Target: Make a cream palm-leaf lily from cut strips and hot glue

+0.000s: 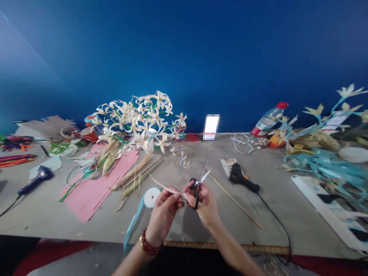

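Near the front middle of the table, my left hand (168, 203) is closed on a thin pale strip of dried husk (161, 184), whose long end points up and left. My right hand (205, 201) is closed around the black handles of a pair of scissors (197, 191), with the blades apart and pointing away to the right. The right thumb and fingertip come close to the near end of the strip; I cannot tell whether they pinch it. A roll of light blue ribbon (151, 197) lies just left of my left hand, its tail hanging over the table edge.
White artificial flowers (146, 122) stand at the back left, behind pink paper sheets (100, 184) and dried husks (138, 172). To the right lie a thin stick (235, 201), a black glue gun (243, 178) and a white power strip (322, 214). A blue glue gun (38, 178) rests far left.
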